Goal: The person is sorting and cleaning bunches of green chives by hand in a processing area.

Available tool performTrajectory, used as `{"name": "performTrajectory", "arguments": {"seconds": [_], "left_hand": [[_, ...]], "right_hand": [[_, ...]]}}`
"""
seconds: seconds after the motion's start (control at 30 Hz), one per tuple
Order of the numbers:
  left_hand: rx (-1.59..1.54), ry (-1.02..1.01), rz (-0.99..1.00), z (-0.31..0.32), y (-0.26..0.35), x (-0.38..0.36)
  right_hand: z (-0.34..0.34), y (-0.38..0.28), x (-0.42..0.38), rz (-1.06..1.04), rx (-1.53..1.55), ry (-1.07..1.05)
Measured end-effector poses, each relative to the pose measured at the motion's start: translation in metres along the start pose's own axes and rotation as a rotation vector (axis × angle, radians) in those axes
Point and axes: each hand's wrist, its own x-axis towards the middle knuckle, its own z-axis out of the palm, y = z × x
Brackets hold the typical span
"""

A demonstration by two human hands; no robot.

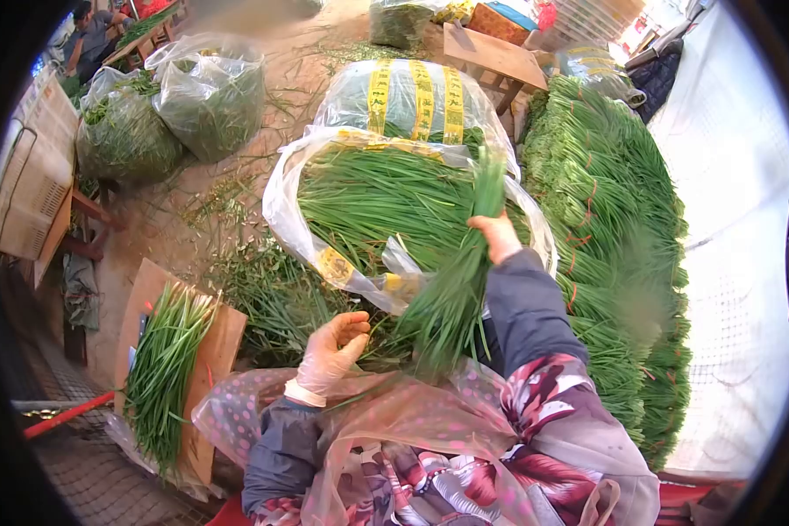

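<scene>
My right hand (497, 235) is closed around a bunch of garlic chives (451, 294), with the pale cut ends up and the green leaves hanging down over my lap. Behind it lies an open clear plastic bag (280, 188) full of loose garlic chives (386, 193). Low on the left, my left hand (331, 351) wears a thin clear glove; its fingers are half curled, apart from the thumb, and nothing shows between them. Under and beyond it is a heap of leafy trimmings (276, 302). A wooden board (226, 337) at the left carries more garlic chives (168, 373) and a knife (142, 326).
Tied bundles of chives (600, 254) are stacked along the right by a white sheet (736, 263). Stuffed plastic bags (210, 101) stand at the back left, near a seated person (92, 39). A wooden bench (491, 57) is at the back, a red bar (70, 416) lower left.
</scene>
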Motion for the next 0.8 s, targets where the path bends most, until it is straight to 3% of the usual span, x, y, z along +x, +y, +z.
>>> {"name": "performTrajectory", "arguments": {"seconds": [0.1, 0.13, 0.17, 0.23, 0.3, 0.37, 0.47, 0.5, 0.57, 0.6, 0.63, 0.67, 0.8], "left_hand": [[-0.197, 0.038, 0.04, -0.007, 0.017, -0.006], [-0.257, 0.037, 0.041, -0.009, 0.027, -0.008], [-0.302, 0.045, 0.039, -0.011, 0.037, -0.011], [-0.371, 0.097, 0.184, -0.007, 0.046, -0.01], [-0.366, 0.109, 0.226, -0.001, 0.046, -0.004], [-0.608, 0.022, 0.364, 0.027, 0.051, -0.006], [-0.812, -0.041, 0.232, 0.071, 0.041, -0.035], [-0.878, -0.008, 0.137, 0.087, 0.049, -0.051], [-1.125, -0.018, 0.039, 0.096, 0.017, -0.066], [-1.133, -0.004, 0.042, 0.099, 0.008, -0.073], [-1.28, 0.014, -0.084, 0.102, 0.0, -0.083], [-1.431, 0.038, -0.213, 0.104, -0.008, -0.091], [-1.532, 0.214, -0.235, 0.102, -0.051, -0.087]], "right_hand": [[-0.044, -0.024, -0.04, 0.089, 0.497, -0.252], [-0.042, -0.044, -0.066, -0.037, 0.588, -0.252], [-0.045, -0.06, -0.086, -0.036, 0.597, -0.26], [-0.049, -0.09, -0.118, -0.165, 0.675, -0.537], [-0.044, -0.123, -0.147, -0.141, 0.664, -0.604], [-0.029, -0.144, -0.164, 0.044, 0.479, -0.908], [0.014, -0.141, -0.187, 0.062, -0.091, -1.142], [0.031, -0.14, -0.197, -0.122, -0.317, -1.271], [0.051, -0.108, -0.213, -0.24, -0.695, -1.348], [0.056, -0.103, -0.223, -0.156, -0.837, -1.377], [0.061, -0.1, -0.232, -0.067, -0.98, -1.409], [0.061, -0.099, -0.24, -0.027, -1.002, -1.436], [0.05, -0.08, -0.247, 0.203, -1.015, -1.424]]}}
